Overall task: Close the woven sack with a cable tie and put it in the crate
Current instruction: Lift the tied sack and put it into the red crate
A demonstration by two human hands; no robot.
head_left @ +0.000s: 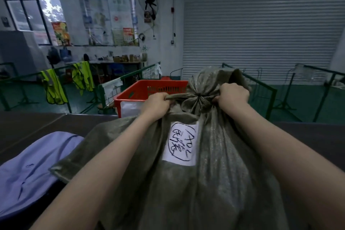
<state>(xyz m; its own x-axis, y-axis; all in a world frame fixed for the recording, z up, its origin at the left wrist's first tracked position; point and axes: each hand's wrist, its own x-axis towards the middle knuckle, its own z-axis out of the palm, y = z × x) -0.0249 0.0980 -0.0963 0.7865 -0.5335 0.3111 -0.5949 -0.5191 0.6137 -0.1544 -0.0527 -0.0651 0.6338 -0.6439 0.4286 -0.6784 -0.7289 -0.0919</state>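
— Sack (186, 183) fabric looks coarse and grey-green, with a dull sheen, bunched into a puckered neck. A white label (182, 144) with black handwriting sits on its front.

— Hands?

— Left hand (156, 103) and right hand (233, 93) are both fisted tight on the gathered cloth either side of the neck.

— Where's it sitting?

— On a dark table (37, 127), beside lilac cloth (33, 170). A red slotted crate (149, 91) stands just beyond, a ribbed roller shutter (261, 24) behind.

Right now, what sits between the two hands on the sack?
In the head view, the cinched neck of the woven sack lies between the left hand and right hand.
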